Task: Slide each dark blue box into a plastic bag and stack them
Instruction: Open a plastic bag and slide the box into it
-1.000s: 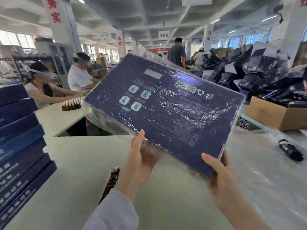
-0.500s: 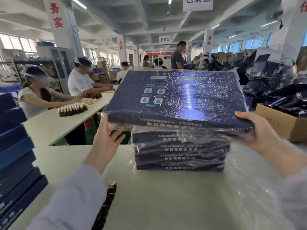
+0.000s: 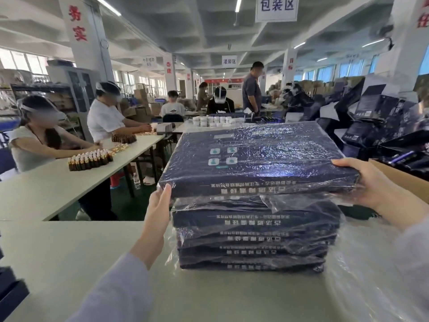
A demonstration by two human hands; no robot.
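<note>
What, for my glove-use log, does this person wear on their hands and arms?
No gloves: the left hand and right hand are bare, with no ring, watch or bracelet visible. Both arms are covered to the wrist by long, loose sleeves of plain pale lilac-grey fabric. Much of the left sleeve shows, the right sleeve only at the picture's edge. No markings show.

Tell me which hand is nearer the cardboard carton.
Right. The right hand holds the right edge of the bagged box, just in front of the cardboard carton; the left hand is at its left corner.
</note>
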